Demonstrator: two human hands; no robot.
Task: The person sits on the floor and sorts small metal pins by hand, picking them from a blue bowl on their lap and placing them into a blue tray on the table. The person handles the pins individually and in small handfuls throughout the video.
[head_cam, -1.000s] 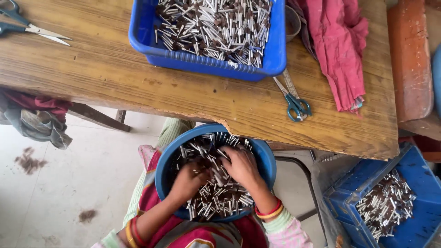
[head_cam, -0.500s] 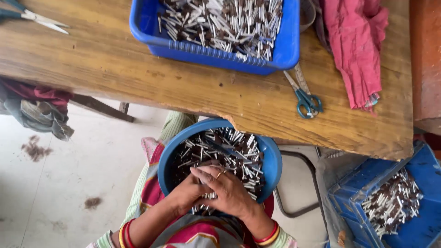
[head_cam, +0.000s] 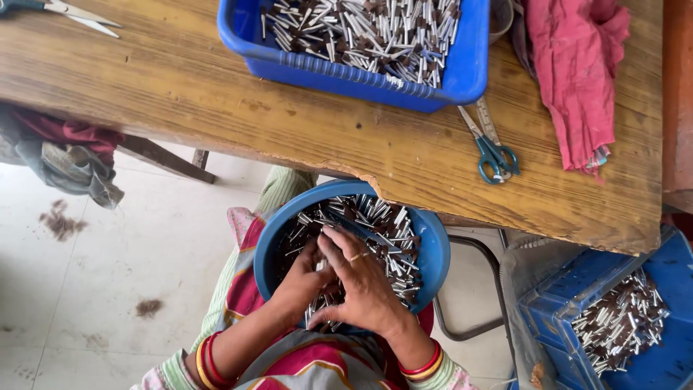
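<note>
Sifting short silver-and-brown metal sticks [head_cam: 375, 224] in round blue plastic bowl [head_cam: 433, 245] on lap, near table edge; left hand [head_cam: 303, 278] fingers buried in pile, grip unclear; right hand [head_cam: 364, 285] flat, open over sticks; teal-handled scissors [head_cam: 494, 155] far right on wooden table [head_cam: 180, 94]

**What the head view leaves unseen**

The left hand [head_cam: 303, 278] lies partly under the right hand [head_cam: 361, 289], so its fingers are mostly covered and whether they grip any of the small metal pieces [head_cam: 386, 224] cannot be told. The round blue bowl [head_cam: 433, 253] loses its upper rim beneath the bench [head_cam: 180, 94] edge. At the top of the frame the blue tray [head_cam: 361, 72] is cut off, as are the scissors [head_cam: 65, 11] at upper left. The blue crate [head_cam: 570, 289] at lower right runs past the frame's edge. The small pieces are too fine to identify.
</note>
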